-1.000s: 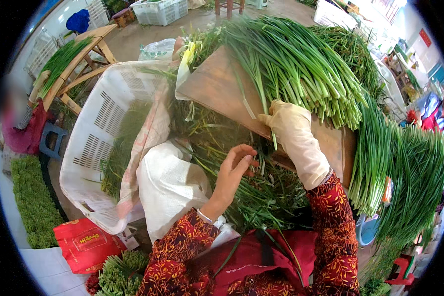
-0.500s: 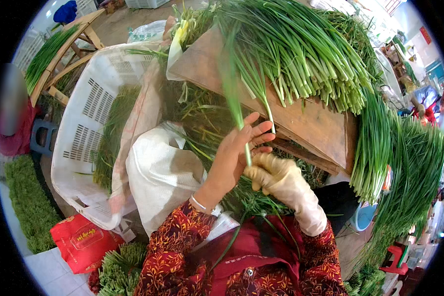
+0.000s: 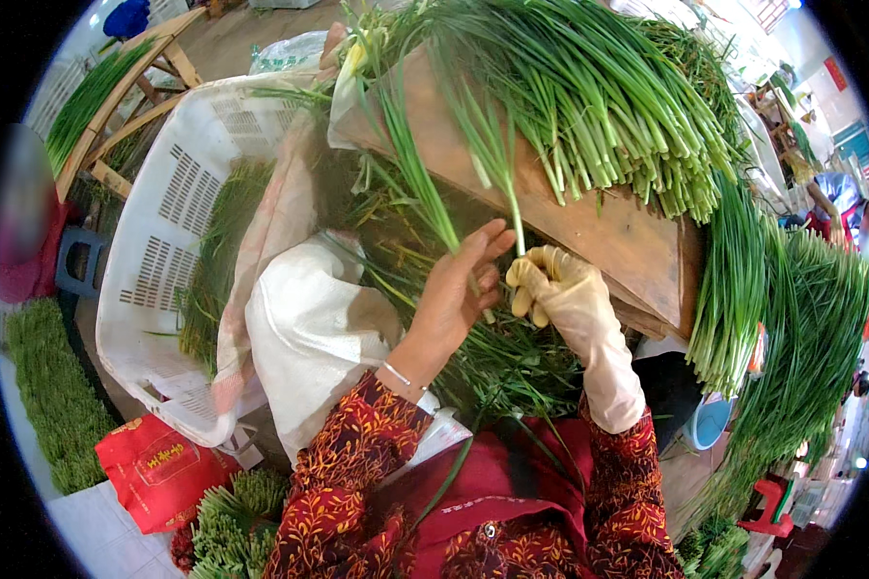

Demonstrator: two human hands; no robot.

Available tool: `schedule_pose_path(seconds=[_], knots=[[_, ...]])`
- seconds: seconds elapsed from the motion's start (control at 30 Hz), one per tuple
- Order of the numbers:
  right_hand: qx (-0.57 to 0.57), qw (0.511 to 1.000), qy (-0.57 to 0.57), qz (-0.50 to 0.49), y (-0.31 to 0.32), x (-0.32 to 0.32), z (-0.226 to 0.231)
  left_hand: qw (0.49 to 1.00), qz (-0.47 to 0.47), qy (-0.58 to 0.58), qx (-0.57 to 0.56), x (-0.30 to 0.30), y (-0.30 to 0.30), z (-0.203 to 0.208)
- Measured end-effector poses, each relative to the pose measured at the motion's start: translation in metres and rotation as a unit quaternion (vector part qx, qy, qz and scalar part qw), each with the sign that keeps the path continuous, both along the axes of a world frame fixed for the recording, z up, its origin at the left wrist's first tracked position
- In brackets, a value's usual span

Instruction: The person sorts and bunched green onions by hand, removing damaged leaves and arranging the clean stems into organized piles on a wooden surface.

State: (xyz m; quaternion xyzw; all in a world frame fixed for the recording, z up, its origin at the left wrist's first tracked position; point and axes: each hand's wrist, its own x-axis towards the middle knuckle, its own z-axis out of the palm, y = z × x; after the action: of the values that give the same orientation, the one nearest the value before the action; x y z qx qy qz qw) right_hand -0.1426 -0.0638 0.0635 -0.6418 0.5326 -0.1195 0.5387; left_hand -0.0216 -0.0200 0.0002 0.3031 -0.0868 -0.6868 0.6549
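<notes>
My bare left hand (image 3: 457,297) is closed around a few garlic chives (image 3: 420,183), whose green leaves lean up and away to the left. To its right, my gloved right hand (image 3: 568,294) pinches the pale lower end of another chive stalk (image 3: 515,217) between thumb and fingers. This stalk stands apart from the left hand's chives, and its leaves fan out over the wooden board (image 3: 613,253). On the board lies a large heap of garlic chives (image 3: 608,106), pale cut ends toward me. Loose leaves and trimmings (image 3: 512,362) lie below my hands.
A white perforated crate (image 3: 150,280) with trimmings stands at left, beside a white woven sack (image 3: 314,318). More chives (image 3: 801,328) hang and lie at right. A red bag (image 3: 159,473), bundled stalks (image 3: 237,526) and a blue bucket (image 3: 710,425) are lower down. A person (image 3: 24,232) sits far left.
My right hand has moved from beside the left hand's chives up to the stalk at the board's edge and gripped it. The left hand's chives have swung to the left.
</notes>
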Motion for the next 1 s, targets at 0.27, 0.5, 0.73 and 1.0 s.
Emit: schedule_pose_path(seconds=[0.27, 0.5, 0.73, 1.0], knots=[[-0.308, 0.93, 0.197, -0.025, 0.003, -0.001, 0.0, 1.0, 0.004, 0.013, 0.008, 0.003, -0.007, -0.011], [-0.037, 0.997, 0.001, 0.06, -0.004, -0.003, -0.004, 0.999, -0.018, -0.034, 0.0, 0.001, -0.012, 0.002], [0.114, 0.985, -0.13, 0.019, 0.029, -0.01, -0.016, 1.0, -0.011, -0.027, -0.01, 0.001, 0.001, -0.005], [-0.235, 0.972, -0.026, -0.001, -0.008, 0.019, -0.032, 0.986, -0.047, -0.156, 0.037, 0.002, 0.016, 0.002]])
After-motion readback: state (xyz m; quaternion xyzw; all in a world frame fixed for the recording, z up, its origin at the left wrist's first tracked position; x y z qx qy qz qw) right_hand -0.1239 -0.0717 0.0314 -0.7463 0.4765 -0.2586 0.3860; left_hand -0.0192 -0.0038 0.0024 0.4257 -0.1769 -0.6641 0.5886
